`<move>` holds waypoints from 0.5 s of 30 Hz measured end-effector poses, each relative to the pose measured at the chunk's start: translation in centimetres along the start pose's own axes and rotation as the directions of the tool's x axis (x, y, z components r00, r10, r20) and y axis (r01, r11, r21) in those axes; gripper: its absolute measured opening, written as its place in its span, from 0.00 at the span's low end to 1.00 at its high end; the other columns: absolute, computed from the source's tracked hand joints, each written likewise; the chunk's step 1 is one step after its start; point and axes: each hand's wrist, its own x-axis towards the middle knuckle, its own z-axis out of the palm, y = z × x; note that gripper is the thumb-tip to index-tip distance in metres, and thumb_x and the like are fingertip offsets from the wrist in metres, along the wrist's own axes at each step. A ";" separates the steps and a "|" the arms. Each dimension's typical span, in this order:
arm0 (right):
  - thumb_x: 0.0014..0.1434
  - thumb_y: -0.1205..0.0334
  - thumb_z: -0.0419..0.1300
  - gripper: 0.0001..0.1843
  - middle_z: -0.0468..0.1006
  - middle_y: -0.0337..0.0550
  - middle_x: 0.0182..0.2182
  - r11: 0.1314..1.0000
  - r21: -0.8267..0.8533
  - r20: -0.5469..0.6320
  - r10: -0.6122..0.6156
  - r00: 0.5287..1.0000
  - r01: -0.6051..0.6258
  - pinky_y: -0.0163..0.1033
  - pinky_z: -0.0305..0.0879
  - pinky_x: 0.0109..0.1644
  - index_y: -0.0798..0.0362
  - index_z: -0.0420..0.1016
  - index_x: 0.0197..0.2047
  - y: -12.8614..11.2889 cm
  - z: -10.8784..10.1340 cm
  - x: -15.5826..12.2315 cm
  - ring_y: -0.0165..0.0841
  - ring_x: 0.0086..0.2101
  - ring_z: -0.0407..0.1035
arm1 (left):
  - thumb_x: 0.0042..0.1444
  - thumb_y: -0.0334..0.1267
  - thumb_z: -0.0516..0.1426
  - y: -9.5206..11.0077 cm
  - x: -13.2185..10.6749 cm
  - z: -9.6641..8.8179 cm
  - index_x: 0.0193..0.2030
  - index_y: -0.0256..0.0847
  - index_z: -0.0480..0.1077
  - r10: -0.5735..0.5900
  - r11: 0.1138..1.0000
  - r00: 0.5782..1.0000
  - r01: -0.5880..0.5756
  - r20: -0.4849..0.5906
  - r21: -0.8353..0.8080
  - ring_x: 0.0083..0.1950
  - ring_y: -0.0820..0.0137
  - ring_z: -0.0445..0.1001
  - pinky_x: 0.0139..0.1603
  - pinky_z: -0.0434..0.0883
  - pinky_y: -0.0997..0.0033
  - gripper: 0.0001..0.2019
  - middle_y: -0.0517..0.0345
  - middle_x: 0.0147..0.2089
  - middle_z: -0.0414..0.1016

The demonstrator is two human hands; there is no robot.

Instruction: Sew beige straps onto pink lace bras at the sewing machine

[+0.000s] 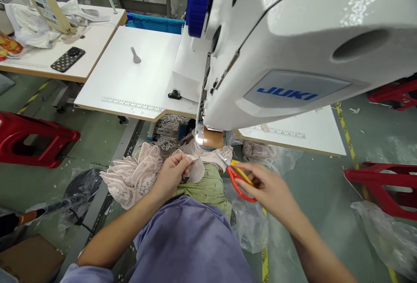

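Observation:
My left hand (173, 171) pinches a small pale fabric piece (196, 171) with a rounded edge, just above my lap. In my right hand (265, 187) are scissors (239, 176) with one red and one yellow handle loop. Their blade tips point up and left toward pale lace fabric (211, 155) lying beneath the sewing machine's (276, 57) needle area. A gathered bundle of pale pink lace pieces (137, 172) rests left of my left hand. Whether the scissor blades touch the lace, I cannot tell.
The white machine table (143, 74) carries a printed ruler and a grey spoon-shaped tool (135, 55). A phone (67, 59) lies on the neighbouring table. Red stools (35, 137) stand on both sides. Plastic bags (250, 222) and fabric scraps are on the floor.

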 end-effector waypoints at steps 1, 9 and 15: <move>0.62 0.49 0.59 0.18 0.79 0.45 0.38 0.998 -0.068 -0.054 -0.005 0.999 0.001 0.40 0.68 0.31 0.47 0.77 0.52 0.8 -1.0 1.2 0.35 0.29 0.71 | 0.59 0.48 0.61 0.0 0.0 0.1 0.30 0.37 0.71 -0.016 0.999 1.000 0.016 0.013 -0.035 0.24 0.79 0.57 0.26 0.55 0.78 0.15 0.67 0.22 0.62; 0.63 0.51 0.59 0.27 0.75 0.63 0.52 0.918 -0.371 -0.370 -0.282 0.885 0.138 0.60 0.67 0.55 0.57 0.70 0.60 0.8 -3.2 6.6 0.55 0.54 0.69 | 0.58 0.45 0.57 3.6 -0.5 1.0 0.36 0.38 0.71 -0.257 0.966 0.928 0.248 0.268 0.066 0.19 0.78 0.63 0.21 0.58 0.77 0.11 0.59 0.27 0.75; 0.68 0.62 0.51 0.14 0.81 0.48 0.45 0.836 -0.013 0.098 -0.545 0.833 0.548 0.43 0.73 0.44 0.46 0.76 0.50 -3.1 3.0 3.2 0.39 0.44 0.76 | 0.61 0.39 0.50 4.3 -0.4 1.6 0.35 0.40 0.71 -0.324 0.844 0.882 0.107 0.341 0.526 0.19 0.73 0.64 0.23 0.63 0.72 0.10 0.59 0.26 0.74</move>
